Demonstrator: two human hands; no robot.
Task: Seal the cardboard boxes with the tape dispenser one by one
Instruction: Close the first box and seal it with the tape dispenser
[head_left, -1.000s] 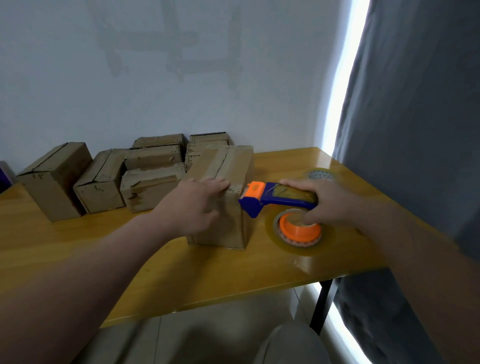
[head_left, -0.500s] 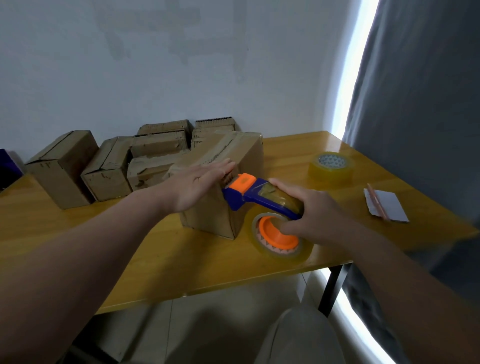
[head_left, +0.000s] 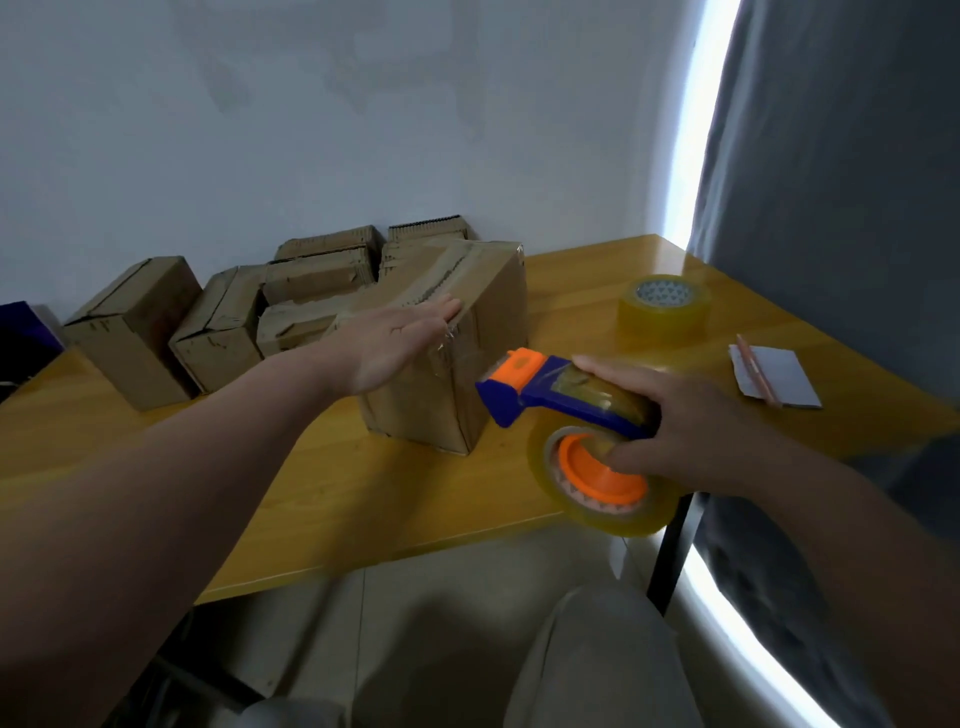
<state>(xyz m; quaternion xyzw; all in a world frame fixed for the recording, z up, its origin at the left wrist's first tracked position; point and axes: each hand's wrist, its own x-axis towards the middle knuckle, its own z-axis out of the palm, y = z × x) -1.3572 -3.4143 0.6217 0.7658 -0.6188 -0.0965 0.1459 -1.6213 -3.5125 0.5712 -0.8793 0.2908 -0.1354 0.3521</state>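
While the left hand (head_left: 395, 343) lies flat, fingers straight, on top of the near box (head_left: 467, 374), the right hand (head_left: 691, 426) grips the dispenser (head_left: 550, 400), fingers curled round its handle and roll.

Head view (sole view).
- Box: on the tabletop (head_left: 363, 493), forward of the rest. Clear tape glints over its top near edge.
- Dispenser: orange head just off the box's near face.
- Step, judged: finishing the strip. Press the box down with the palm, draw the dispenser low along the face so the tape stays taut, tilt the blade to cut, then smooth the tail.

Count:
- hands, two
- dispenser, one
- box in work, one
- boxes by the wall (head_left: 130, 332), about six; the stacked ones are hard to separate
- spare roll (head_left: 662, 306), one
- card (head_left: 779, 379), one, a pencil lying on it
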